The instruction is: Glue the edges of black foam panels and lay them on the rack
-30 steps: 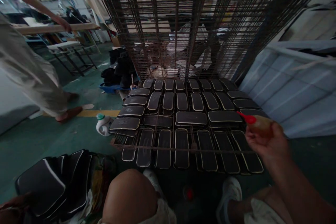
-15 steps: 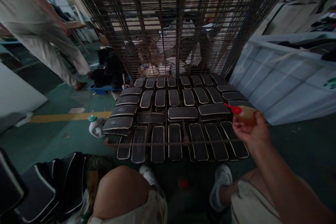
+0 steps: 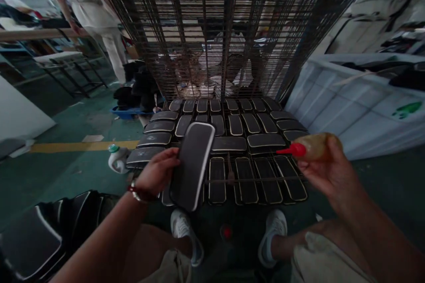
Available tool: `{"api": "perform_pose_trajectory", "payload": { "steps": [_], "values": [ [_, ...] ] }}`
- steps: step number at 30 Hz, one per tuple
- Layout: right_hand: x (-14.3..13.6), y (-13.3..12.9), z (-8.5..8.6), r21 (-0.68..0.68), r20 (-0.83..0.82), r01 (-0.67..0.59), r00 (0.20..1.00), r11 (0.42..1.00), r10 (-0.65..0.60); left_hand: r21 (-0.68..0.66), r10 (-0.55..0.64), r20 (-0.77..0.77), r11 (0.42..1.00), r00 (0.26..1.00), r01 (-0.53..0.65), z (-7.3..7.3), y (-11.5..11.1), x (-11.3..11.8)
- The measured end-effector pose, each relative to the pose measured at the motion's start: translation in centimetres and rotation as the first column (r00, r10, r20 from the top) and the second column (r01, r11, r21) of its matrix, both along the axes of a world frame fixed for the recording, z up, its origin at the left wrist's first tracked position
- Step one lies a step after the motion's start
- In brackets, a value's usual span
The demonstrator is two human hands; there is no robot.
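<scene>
My left hand (image 3: 160,169) grips the left edge of a flat black panel (image 3: 192,166) with rounded corners and a pale border; what the panel is I cannot make out. It is tilted and held above the rack. In my right hand (image 3: 323,168) lies a squeeze bottle (image 3: 320,147) of yellowish liquid, its red nozzle (image 3: 292,149) pointing left. Below both hands, rows of similar pale-edged black pieces (image 3: 250,181) lie on a low wire rack (image 3: 230,170). The held panel hides some of them.
More black pieces (image 3: 29,243) are piled at my lower left. A white jug (image 3: 118,159) with a green cap stands left of the rack. Tall wire racking (image 3: 226,31) rises behind. At right is a large white bin (image 3: 352,106). A person (image 3: 94,13) stands at upper left.
My left hand has come into view from the left with the black panel. The squeeze bottle has turned more level in my right hand. The person at upper left has shifted.
</scene>
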State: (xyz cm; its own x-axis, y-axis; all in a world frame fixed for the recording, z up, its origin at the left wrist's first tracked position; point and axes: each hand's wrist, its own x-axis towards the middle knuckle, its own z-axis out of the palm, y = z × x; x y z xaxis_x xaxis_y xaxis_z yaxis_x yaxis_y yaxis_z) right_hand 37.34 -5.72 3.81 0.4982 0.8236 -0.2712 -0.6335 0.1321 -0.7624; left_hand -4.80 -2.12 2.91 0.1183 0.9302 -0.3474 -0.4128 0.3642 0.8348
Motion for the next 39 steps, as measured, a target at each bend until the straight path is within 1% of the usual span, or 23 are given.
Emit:
{"api": "perform_pose_trajectory", "payload": {
  "steps": [2, 3, 4, 5, 7, 9, 10, 12, 14, 18, 22, 28, 34, 39],
  "values": [
    [-0.3, -0.7, 0.7, 0.019, 0.078, -0.033, 0.996, 0.999, 0.032, -0.039, -0.187, -0.003, 0.982, 0.982, 0.186, -1.9, -0.9, 4.1],
    [-0.4, -1.0, 1.0, 0.024, 0.127, -0.046, 0.991, 0.999, 0.043, -0.053, -0.273, -0.009, 0.961, 0.962, 0.272, -2.7, -1.5, 5.6],
    [-0.5, -1.2, 1.2, 0.034, 0.184, -0.059, 0.981, 0.998, 0.052, -0.062, -0.356, -0.016, 0.933, 0.934, 0.354, -3.3, -2.1, 6.6],
    [-0.5, -1.4, 1.3, 0.046, 0.249, -0.075, 0.966, 0.996, 0.061, -0.070, -0.439, -0.028, 0.897, 0.898, 0.436, -3.8, -2.6, 7.2],
    [-0.7, -1.8, 1.5, 0.065, 0.388, -0.123, 0.917, 0.990, 0.089, -0.069, -0.577, -0.055, 0.816, 0.815, 0.574, -4.4, -3.1, 7.2],
    [-0.9, -2.1, 1.7, 0.070, 0.505, -0.181, 0.854, 0.981, 0.122, -0.050, -0.671, -0.070, 0.741, 0.738, 0.669, -4.4, -3.1, 6.7],
    [-1.1, -2.2, 1.9, 0.065, 0.545, -0.204, 0.827, 0.977, 0.137, -0.039, -0.697, -0.076, 0.716, 0.713, 0.697, -4.3, -3.0, 6.4],
    [-1.5, -2.6, 2.3, 0.063, 0.592, -0.233, 0.792, 0.970, 0.152, -0.028, -0.732, -0.096, 0.679, 0.674, 0.733, -4.0, -2.7, 6.1],
    [-1.8, -2.9, 2.7, 0.059, 0.615, -0.236, 0.774, 0.970, 0.151, -0.036, -0.760, -0.111, 0.647, 0.640, 0.762, -3.6, -2.7, 6.0],
    [-2.2, -3.3, 3.0, 0.035, 0.645, -0.226, 0.749, 0.974, 0.151, -0.059, -0.789, -0.103, 0.612, 0.605, 0.789, -3.1, -3.0, 6.0],
    [-2.4, -3.5, 3.0, 0.021, 0.648, -0.242, 0.742, 0.970, 0.171, -0.050, -0.789, -0.091, 0.613, 0.608, 0.789, -3.2, -3.1, 6.0],
    [-2.6, -3.5, 2.6, 0.076, 0.647, -0.229, 0.752, 0.970, 0.127, -0.052, -0.784, -0.085, 0.620, 0.615, 0.783, -3.5, -2.9, 5.9],
    [-2.5, -3.7, 2.4, 0.105, 0.646, -0.271, 0.750, 0.957, 0.142, -0.065, -0.790, -0.071, 0.613, 0.610, 0.787, -3.5, -2.8, 5.8],
    [-2.7, -4.2, 2.6, 0.119, 0.639, -0.333, 0.747, 0.936, 0.185, -0.076, -0.771, -0.077, 0.637, 0.632, 0.767, -3.4, -2.7, 5.8]
  ]
}}
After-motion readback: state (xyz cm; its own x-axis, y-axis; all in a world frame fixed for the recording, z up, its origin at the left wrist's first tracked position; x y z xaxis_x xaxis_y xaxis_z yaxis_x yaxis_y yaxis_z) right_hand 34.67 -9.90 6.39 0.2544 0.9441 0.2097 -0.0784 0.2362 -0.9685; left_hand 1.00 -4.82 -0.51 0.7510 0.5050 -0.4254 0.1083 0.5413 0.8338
